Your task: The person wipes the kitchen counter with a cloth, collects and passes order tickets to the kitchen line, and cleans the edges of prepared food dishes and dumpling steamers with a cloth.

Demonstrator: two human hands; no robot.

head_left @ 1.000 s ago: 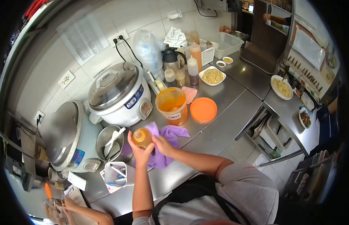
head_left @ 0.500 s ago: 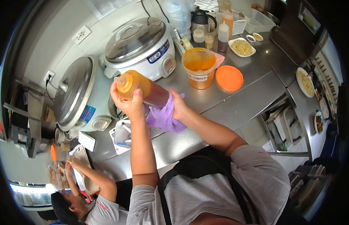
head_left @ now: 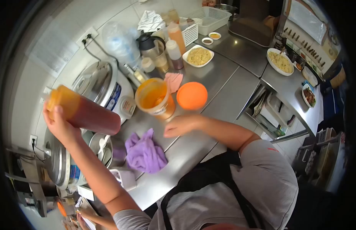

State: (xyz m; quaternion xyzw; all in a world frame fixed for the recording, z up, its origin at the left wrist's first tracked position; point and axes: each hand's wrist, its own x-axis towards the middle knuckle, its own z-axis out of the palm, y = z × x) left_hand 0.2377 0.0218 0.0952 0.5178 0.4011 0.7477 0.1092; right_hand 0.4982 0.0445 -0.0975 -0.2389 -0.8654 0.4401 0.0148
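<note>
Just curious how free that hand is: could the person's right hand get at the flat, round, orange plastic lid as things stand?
Probably yes. The right hand, blurred but seemingly empty, is close to the orange lid, which lies on the shiny steel counter; nothing visible covers it or stands between them.

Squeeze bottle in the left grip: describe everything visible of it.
The squeeze bottle is cylindrical, apparently translucent plastic, reddish-brown along the body and orange toward the top. It tilts, base toward the picture's lower right, held above the counter by the left grip near its top end. Its nozzle cannot be made out.
</note>
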